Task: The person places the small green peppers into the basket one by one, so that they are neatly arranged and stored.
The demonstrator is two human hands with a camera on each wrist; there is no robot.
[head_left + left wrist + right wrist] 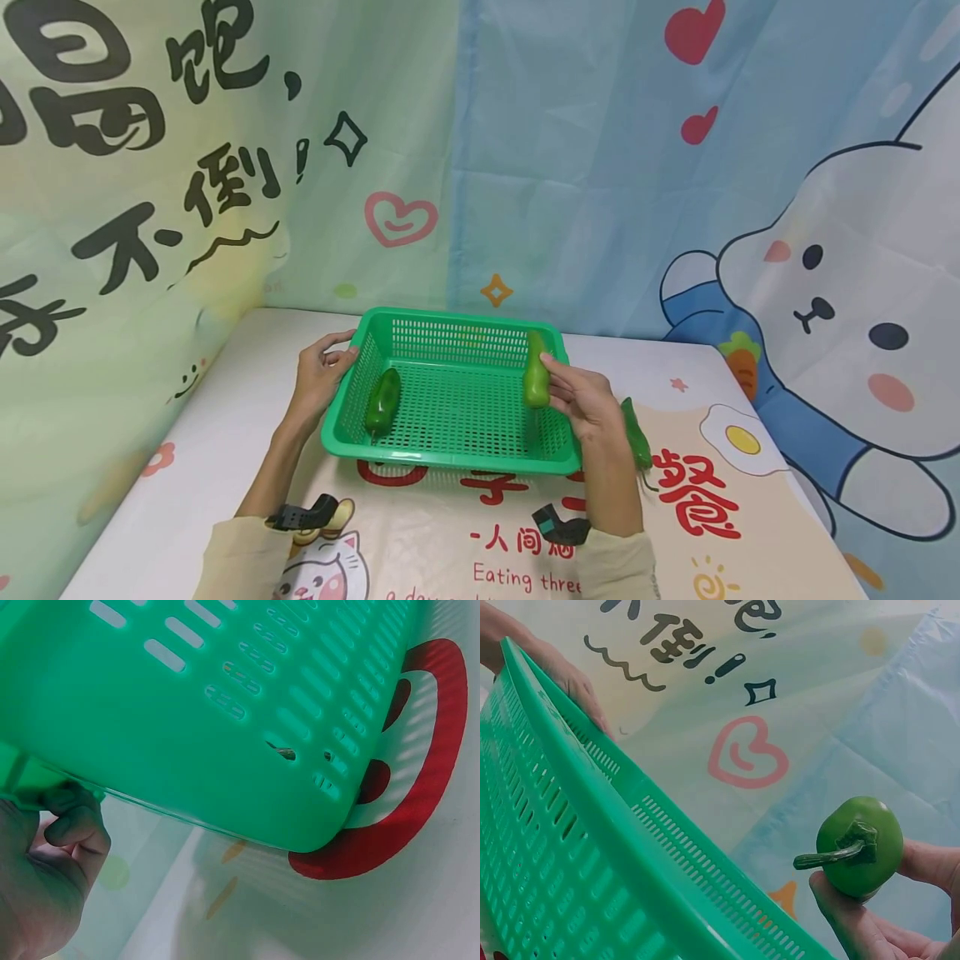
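A green plastic basket (442, 459) with slotted walls (135, 735) is in the middle of the head view. At its left rim, my left hand (321, 377) grips the edge with curled fingers; the left wrist view shows this hand (56, 862) at the rim too. My right hand (588, 402) pinches a light green pepper (536, 375) between thumb and fingers, over the basket's right side. The right wrist view shows that pepper's stem end (847, 851). A darker green pepper (384, 402) lies inside the basket at the left.
Another green pepper (636, 435) lies on the table, right of the basket and partly behind my right wrist. A printed cloth (420, 533) with red lettering covers the table (225, 400). Behind it hangs a printed curtain (540, 208).
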